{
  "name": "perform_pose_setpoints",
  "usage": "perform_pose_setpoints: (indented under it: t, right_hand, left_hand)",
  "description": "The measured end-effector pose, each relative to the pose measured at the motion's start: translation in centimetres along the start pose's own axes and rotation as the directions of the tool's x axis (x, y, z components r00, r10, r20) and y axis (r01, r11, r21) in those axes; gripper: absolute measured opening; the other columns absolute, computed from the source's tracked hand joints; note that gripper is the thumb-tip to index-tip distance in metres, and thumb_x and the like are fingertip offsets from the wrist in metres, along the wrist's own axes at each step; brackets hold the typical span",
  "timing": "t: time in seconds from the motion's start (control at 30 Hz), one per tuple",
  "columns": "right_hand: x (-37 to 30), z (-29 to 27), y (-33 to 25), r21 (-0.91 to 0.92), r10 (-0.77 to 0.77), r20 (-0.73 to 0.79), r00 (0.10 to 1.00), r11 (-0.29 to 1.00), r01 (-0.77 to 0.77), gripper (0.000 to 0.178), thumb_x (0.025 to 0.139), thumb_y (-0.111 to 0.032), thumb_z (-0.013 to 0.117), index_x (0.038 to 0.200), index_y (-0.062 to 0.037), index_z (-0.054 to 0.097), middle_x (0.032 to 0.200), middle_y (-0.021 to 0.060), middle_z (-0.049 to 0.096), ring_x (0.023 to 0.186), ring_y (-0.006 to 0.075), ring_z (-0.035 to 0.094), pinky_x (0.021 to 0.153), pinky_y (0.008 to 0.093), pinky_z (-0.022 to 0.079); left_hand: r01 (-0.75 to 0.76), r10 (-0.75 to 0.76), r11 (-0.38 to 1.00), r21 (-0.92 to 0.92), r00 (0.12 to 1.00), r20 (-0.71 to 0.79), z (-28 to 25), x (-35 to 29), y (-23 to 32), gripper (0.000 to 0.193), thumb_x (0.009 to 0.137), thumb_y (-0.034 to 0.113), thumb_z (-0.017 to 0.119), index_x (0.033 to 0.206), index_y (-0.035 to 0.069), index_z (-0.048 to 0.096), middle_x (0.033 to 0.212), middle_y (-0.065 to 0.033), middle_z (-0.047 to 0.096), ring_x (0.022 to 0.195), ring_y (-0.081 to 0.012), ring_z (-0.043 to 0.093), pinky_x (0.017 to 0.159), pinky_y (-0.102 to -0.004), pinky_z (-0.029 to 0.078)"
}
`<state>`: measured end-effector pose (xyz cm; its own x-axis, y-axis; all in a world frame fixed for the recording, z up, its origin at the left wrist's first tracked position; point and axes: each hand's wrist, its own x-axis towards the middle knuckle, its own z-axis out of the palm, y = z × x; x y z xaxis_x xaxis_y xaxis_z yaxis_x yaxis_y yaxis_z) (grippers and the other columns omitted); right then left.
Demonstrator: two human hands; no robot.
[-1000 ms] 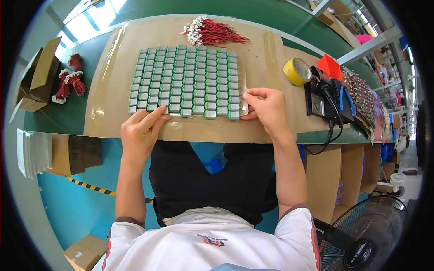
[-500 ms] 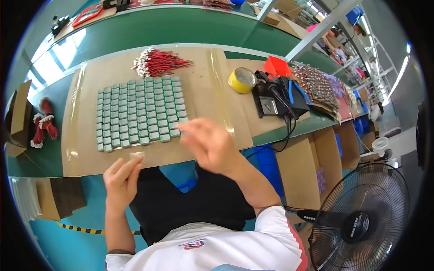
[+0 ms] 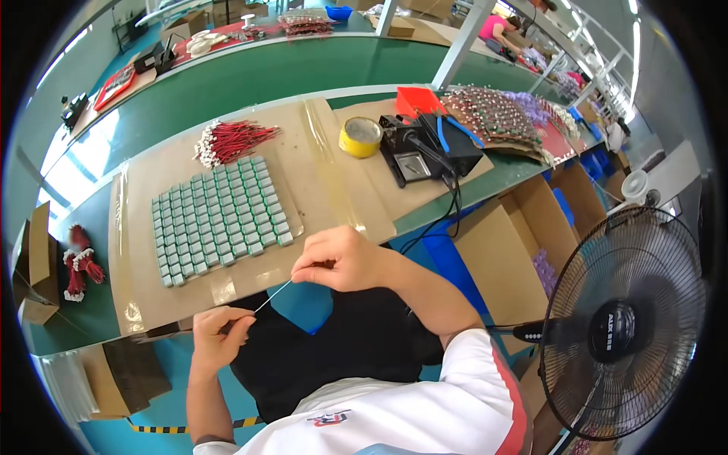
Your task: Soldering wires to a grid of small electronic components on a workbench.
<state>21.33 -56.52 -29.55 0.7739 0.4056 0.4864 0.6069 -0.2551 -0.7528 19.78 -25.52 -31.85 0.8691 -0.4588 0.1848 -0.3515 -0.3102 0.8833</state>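
Between my two hands a thin pale strand (image 3: 274,296) is stretched taut in front of the table's near edge, over my lap. My left hand (image 3: 218,336) pinches its lower end, and my right hand (image 3: 341,259) grips the upper end with curled fingers. Whether it is wire or thread I cannot tell. Beyond my hands, small grey blocks with green edges (image 3: 220,215) stand in close rows on a brown cardboard sheet (image 3: 318,173). Red wires with white ends (image 3: 241,142) lie heaped behind the rows.
Right of the sheet are a yellow round tin or roll (image 3: 360,144), a black soldering station (image 3: 466,157) and a red bin (image 3: 416,100). Bundled red wires (image 3: 92,271) and a cardboard box (image 3: 40,246) sit left. A fan (image 3: 622,326) stands at right; a person (image 3: 497,30) works far off.
My right hand has drawn back from the corner of the block rows to the table's near edge. The strand now shows stretched between both hands. The whole view has shifted and tilted.
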Motion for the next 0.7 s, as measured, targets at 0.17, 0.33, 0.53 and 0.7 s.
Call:
perform_pose_setpoints:
  t: [0.17, 0.33, 0.53, 0.7]
  right_hand:
    - [1.0, 1.7, -0.2, -0.059, -0.029, -0.003, 1.0, 0.998, 0.029, 0.008, 0.086, -0.013, 0.081, 0.089, -0.0065, 0.079, 0.074, 0.0071, 0.068, 0.063, 0.0196, 0.063, 0.059, 0.032, 0.05]
    - [1.5, 2.1, 0.1, 0.233, 0.19, -0.029, 0.981, 0.956, -0.178, 0.012, 0.091, -0.013, 0.078, 0.088, -0.0014, 0.078, 0.075, 0.0067, 0.071, 0.061, 0.0115, 0.064, 0.056, 0.0276, 0.051]
    - [-0.4, -1.2, 0.8, 0.685, 0.641, -0.227, 0.733, 0.64, -0.348, 0.017, 0.099, -0.021, 0.07, 0.103, -0.0052, 0.077, 0.08, 0.0066, 0.071, 0.051, 0.0082, 0.057, 0.043, 0.025, 0.046]
    - [-1.7, -6.4, 3.9, 0.769, 0.714, -0.621, 0.323, 0.634, 0.077, 0.022, 0.098, -0.021, 0.069, 0.113, -0.0044, 0.068, 0.091, 0.0091, 0.073, 0.049, 0.0076, 0.057, 0.04, 0.0231, 0.046]
  left_hand:
    - [0.083, -0.053, 0.977, -0.195, 0.987, 0.155, 1.9, 3.4, 2.0, 0.019, 0.088, 0.0, 0.078, 0.105, -0.003, 0.069, 0.067, -0.0021, 0.066, 0.055, -0.006, 0.063, 0.047, -0.0202, 0.045]
    - [0.004, -0.001, 0.996, -0.084, 1.0, 0.029, 2.1, 5.6, 2.5, 0.008, 0.096, 0.002, 0.068, 0.092, -0.003, 0.073, 0.056, -0.0022, 0.059, 0.042, -0.0073, 0.053, 0.04, -0.0216, 0.037]
    - [-0.031, 0.032, 0.998, -0.063, 0.999, 0.026, 1.5, 7.3, 3.2, 0.009, 0.097, 0.003, 0.069, 0.092, -0.003, 0.073, 0.056, -0.0014, 0.059, 0.043, -0.0065, 0.054, 0.04, -0.0212, 0.037]
    - [0.097, -0.115, 0.985, -0.142, 0.985, -0.127, -1.9, 8.2, 2.1, 0.009, 0.098, 0.005, 0.068, 0.104, 0.0, 0.071, 0.055, 0.0006, 0.055, 0.039, -0.0057, 0.048, 0.037, -0.0222, 0.033]
